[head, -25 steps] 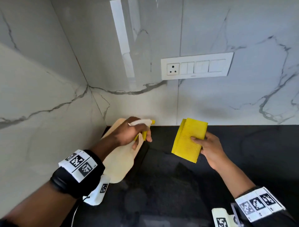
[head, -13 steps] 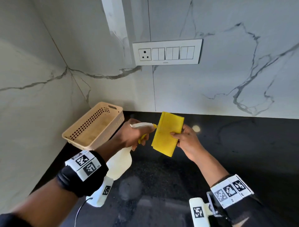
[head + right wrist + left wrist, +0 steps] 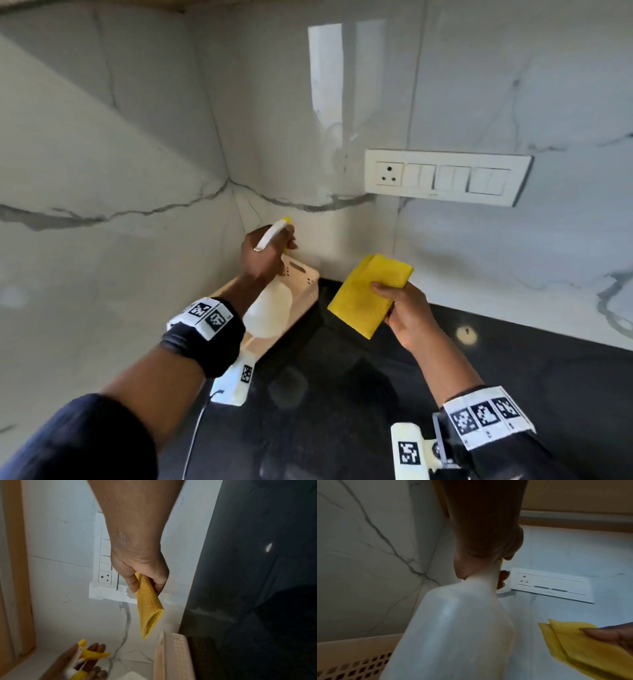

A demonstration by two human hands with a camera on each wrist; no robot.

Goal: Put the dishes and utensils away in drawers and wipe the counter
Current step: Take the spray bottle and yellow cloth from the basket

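My left hand (image 3: 265, 251) grips the neck of a white spray bottle (image 3: 270, 313) with a yellow trigger and nozzle, held up above the beige basket near the wall corner. In the left wrist view the bottle (image 3: 458, 628) fills the middle, with my fingers curled round its neck. My right hand (image 3: 399, 305) pinches a folded yellow cloth (image 3: 368, 294) in the air above the black counter (image 3: 513, 394), to the right of the bottle. In the right wrist view the cloth (image 3: 149, 605) hangs between thumb and fingers, and the left hand (image 3: 82, 660) with the yellow trigger shows at the bottom.
A beige perforated basket (image 3: 303, 277) sits in the counter's back left corner against the marble walls. A white socket and switch plate (image 3: 445, 176) is on the back wall, above the counter. The black counter stretches to the right.
My left hand has lifted the spray bottle up and away from the cloth, toward the wall corner. The right hand with the cloth now stands apart from it. The head view has swung left.
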